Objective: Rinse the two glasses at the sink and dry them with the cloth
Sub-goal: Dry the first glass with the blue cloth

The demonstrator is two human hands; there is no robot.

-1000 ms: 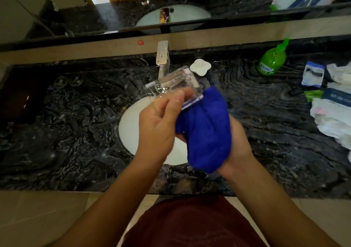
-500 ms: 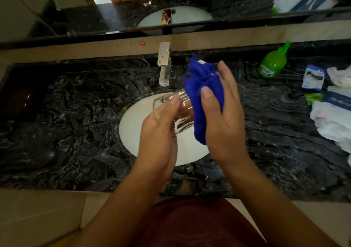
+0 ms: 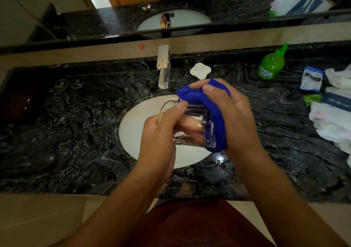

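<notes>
Your forearms are bare, no sleeves visible; you wear a dark red garment at the torso.

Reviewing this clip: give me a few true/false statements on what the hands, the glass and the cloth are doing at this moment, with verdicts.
1. The left hand holds the glass above the sink. True.
2. The blue cloth lies on the counter. False: the right hand presses it against the glass.
3. The glass stands upright. False: it is tipped on its side.
4. Water runs from the faucet. False: no stream is visible.
5. A green bottle stands on the counter to the right. True.
</notes>
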